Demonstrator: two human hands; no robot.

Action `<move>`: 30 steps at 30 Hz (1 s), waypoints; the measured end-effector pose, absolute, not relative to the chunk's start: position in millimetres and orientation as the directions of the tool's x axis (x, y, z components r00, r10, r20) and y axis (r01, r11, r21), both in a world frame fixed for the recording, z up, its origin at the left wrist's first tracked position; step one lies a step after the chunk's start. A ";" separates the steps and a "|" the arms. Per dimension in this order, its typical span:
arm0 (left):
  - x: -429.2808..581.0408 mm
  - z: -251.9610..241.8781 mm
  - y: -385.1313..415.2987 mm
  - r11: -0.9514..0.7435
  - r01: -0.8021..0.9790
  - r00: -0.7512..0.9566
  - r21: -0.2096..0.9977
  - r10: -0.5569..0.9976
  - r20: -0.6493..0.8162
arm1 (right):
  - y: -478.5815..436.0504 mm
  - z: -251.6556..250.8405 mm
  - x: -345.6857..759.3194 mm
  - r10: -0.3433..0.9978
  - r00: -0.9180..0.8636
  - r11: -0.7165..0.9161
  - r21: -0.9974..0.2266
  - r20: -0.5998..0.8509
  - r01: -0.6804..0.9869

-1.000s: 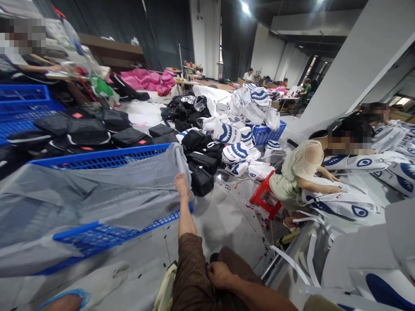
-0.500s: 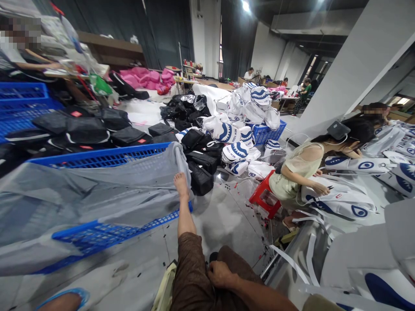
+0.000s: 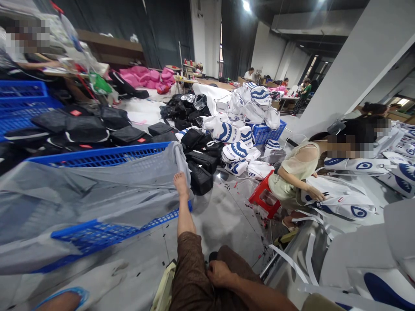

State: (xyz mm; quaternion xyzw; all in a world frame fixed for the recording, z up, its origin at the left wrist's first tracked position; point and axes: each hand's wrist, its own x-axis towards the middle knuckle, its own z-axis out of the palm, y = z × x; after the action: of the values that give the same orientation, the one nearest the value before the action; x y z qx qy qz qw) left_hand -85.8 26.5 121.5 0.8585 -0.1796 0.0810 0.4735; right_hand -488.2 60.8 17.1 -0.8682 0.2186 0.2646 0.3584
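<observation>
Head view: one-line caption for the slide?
Seated wearer's right hand rests on a brown-trousered knee, bare foot against a blue crate, co-worker handling white bags nearby.

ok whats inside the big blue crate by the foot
A grey translucent plastic sheet lines the blue crate and drapes over its rim. Anything beneath the sheet is hidden.

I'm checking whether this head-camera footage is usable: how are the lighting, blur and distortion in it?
Head view: lit by bright ceiling lamps that flare white; the wide lens bends and leans the white column and stretches the edges; the grey sheet over the blue crate smears at far left; the right hand on the brown trousers is sharp; faces are pixelated.
</observation>
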 end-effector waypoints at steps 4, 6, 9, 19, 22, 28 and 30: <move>-78.2 111.3 25.4 -0.485 -0.388 0.921 0.784 -0.237 0.310 | 60.9 12.5 -488.5 -0.192 0.775 -0.646 -0.516 -0.603 -0.562; -74.9 107.6 26.4 -0.474 -0.397 0.917 0.786 -0.237 0.320 | 61.1 9.9 -488.7 -0.192 0.780 -0.650 -0.518 -0.596 -0.556; -69.1 101.7 27.3 -0.472 -0.407 0.912 0.782 -0.261 0.318 | 61.3 8.2 -488.7 -0.193 0.783 -0.652 -0.520 -0.591 -0.552; -62.9 93.1 22.4 -0.450 -0.408 0.913 0.795 -0.216 0.346 | 61.0 11.1 -487.2 -0.196 0.767 -0.657 -0.499 -0.611 -0.565; -66.9 99.4 23.2 -0.453 -0.399 0.917 0.797 -0.216 0.336 | 60.9 9.2 -487.2 -0.186 0.777 -0.660 -0.509 -0.602 -0.552; -81.3 121.5 22.6 -0.465 -0.369 0.929 0.805 -0.208 0.306 | 61.2 6.3 -487.2 -0.189 0.783 -0.666 -0.508 -0.593 -0.546; -85.5 127.4 22.8 -0.468 -0.362 0.932 0.806 -0.204 0.300 | 61.4 5.2 -487.1 -0.196 0.782 -0.667 -0.504 -0.592 -0.549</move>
State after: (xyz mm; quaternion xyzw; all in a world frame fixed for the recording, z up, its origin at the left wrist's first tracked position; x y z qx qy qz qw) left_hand -85.5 22.8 127.4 0.8529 -0.1660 0.0806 0.4884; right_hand -487.1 61.4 5.2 -0.8772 0.2121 0.2534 0.3483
